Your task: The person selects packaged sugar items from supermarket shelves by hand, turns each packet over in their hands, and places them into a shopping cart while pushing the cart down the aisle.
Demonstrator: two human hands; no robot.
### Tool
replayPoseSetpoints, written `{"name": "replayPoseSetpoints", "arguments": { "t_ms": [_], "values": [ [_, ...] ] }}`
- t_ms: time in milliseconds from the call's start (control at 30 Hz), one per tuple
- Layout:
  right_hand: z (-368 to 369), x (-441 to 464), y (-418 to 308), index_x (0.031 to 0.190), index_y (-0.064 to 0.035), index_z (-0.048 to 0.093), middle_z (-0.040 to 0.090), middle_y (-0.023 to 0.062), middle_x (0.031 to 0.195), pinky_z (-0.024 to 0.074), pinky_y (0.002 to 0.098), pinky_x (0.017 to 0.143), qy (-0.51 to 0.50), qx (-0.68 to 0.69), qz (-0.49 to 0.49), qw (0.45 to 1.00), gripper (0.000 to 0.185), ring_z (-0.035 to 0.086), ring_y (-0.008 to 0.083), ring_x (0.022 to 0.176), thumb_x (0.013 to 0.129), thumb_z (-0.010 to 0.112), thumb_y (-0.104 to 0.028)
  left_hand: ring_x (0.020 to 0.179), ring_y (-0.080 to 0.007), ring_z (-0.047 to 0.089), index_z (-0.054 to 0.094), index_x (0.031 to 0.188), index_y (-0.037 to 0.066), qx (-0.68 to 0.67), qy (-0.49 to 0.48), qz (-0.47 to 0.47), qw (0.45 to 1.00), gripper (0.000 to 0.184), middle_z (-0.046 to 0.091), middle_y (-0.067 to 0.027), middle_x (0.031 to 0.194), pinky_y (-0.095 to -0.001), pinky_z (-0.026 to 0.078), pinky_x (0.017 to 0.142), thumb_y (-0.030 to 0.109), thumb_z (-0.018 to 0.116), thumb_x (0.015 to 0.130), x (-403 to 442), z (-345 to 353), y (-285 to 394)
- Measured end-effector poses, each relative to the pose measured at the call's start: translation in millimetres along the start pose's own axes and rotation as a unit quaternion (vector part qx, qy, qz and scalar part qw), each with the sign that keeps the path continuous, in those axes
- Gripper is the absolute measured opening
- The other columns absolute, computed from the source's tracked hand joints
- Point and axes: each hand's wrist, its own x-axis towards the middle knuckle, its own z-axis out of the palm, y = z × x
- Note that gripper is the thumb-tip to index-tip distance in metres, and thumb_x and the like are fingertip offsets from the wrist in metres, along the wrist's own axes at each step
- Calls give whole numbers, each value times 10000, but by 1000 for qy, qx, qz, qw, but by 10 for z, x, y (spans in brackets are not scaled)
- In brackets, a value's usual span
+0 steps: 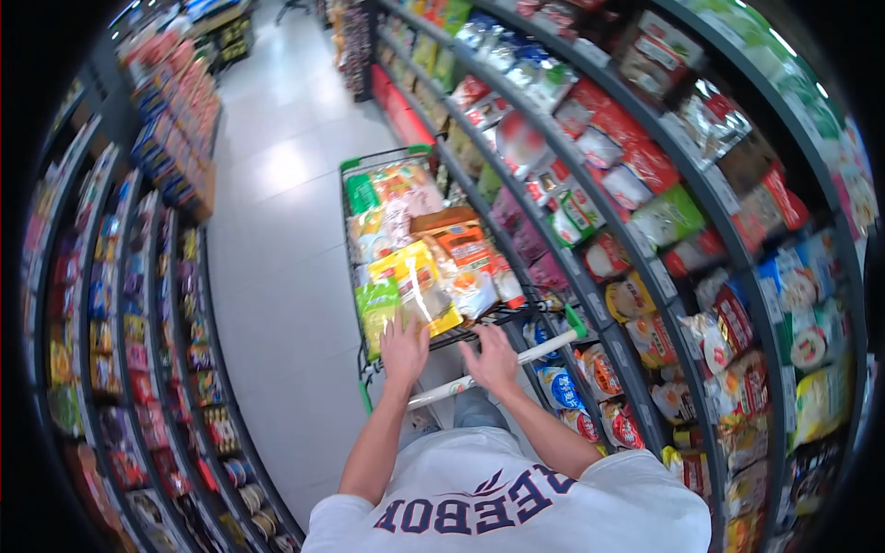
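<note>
1. Between two rows of shelves (676,126), I see a cart (350,165) already piled with food bags (466,241). Lots of packs (654,60) are still on the shelves.
2. A yellow bag (410,276) lies on the pile, close to the push bar (544,349). Its long way runs along the cart, far end pointing to the front.
3. The left grip (404,350) is spread at the yellow bag's near side.
4. The right grip (489,357) is bent above the push bar. I can't tell if it pinches anything.
</note>
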Motion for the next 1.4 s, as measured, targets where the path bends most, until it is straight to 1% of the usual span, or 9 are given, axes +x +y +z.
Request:
{"name": "replayPoseSetpoints", "arguments": {
  "t_ms": [100, 200, 300, 400, 567, 667, 967, 1100, 1400],
  "values": [
    [-11, -27, 2, 1213, -79, 643, 677, 161, 1238, 504, 488, 995, 12, 9, 6, 1000, 457, 542, 352, 1312, 900, 699, -408, 1303, -444, 505, 566, 1384, 54, 59, 117, 30, 991, 519, 497, -247, 1469, -556, 408, 1067, 371, 583, 973, -24, 66, -1],
    [-9, -24, 9, 1201, -88, 653, 683, 157, 1226, 515, 493, 976, 22, 22, 11, 999, 445, 551, 352, 1307, 895, 708, -406, 1089, -428, 632, 677, 1187, 24, -65, 62, 10, 996, 417, 640, -259, 1262, -509, 498, 926, 361, 593, 955, 0, -68, 52],
    [-8, -42, 19, 1215, -106, 645, 675, 139, 1251, 528, 499, 956, 20, 21, 20, 999, 448, 554, 342, 1307, 898, 700, -418, 866, -420, 678, 720, 962, 5, -13, -82, -13, 996, 366, 712, -250, 975, -496, 527, 775, 347, 590, 939, 7, 60, -81],
    [-39, -65, 7, 1226, -117, 638, 668, 118, 1270, 530, 493, 956, 7, 23, 30, 999, 454, 546, 328, 1315, 900, 694, -427, 789, -435, 678, 705, 827, -17, -68, -70, -46, 994, 389, 699, -248, 824, -517, 520, 730, 336, 579, 933, 5, 23, -43],
    [-9, -64, 55, 1231, -125, 636, 664, 93, 1278, 525, 483, 967, 16, 24, 9, 1000, 448, 528, 308, 1328, 901, 687, -424, 803, -435, 677, 711, 877, -4, -86, -61, -29, 994, 364, 697, -241, 816, -508, 516, 736, 323, 566, 940, -36, 13, -36],
    [-15, -59, 53, 1229, -128, 635, 666, 93, 1268, 520, 483, 973, 7, 29, 18, 999, 438, 535, 309, 1319, 903, 684, -417, 807, -439, 677, 712, 886, -5, -97, -61, -32, 993, 361, 695, -245, 819, -507, 515, 737, 318, 561, 945, -59, -34, 15],
    [-26, -70, 58, 1246, -109, 621, 658, 117, 1271, 551, 467, 925, 9, 12, 6, 1000, 471, 545, 295, 1308, 912, 673, -437, 805, -424, 686, 720, 884, 5, -95, -54, -33, 993, 355, 705, -227, 820, -498, 521, 730, 325, 577, 937, -59, 25, -44],
    [-73, -59, 33, 1268, -95, 617, 650, 129, 1297, 525, 461, 977, -6, 19, 15, 1000, 493, 520, 297, 1334, 920, 661, -442, 839, -395, 699, 736, 951, 25, -95, -81, -59, 990, 374, 719, -207, 855, -475, 527, 762, 362, 573, 937, -37, 9, -45],
    [-61, -58, 17, 1270, -104, 620, 640, 117, 1320, 511, 484, 996, -22, 31, 29, 999, 491, 497, 296, 1359, 921, 660, -447, 818, -379, 706, 741, 944, 32, -97, -66, -62, 991, 332, 726, -195, 843, -463, 531, 769, 325, 587, 926, -37, 15, -63]
  ]
}}
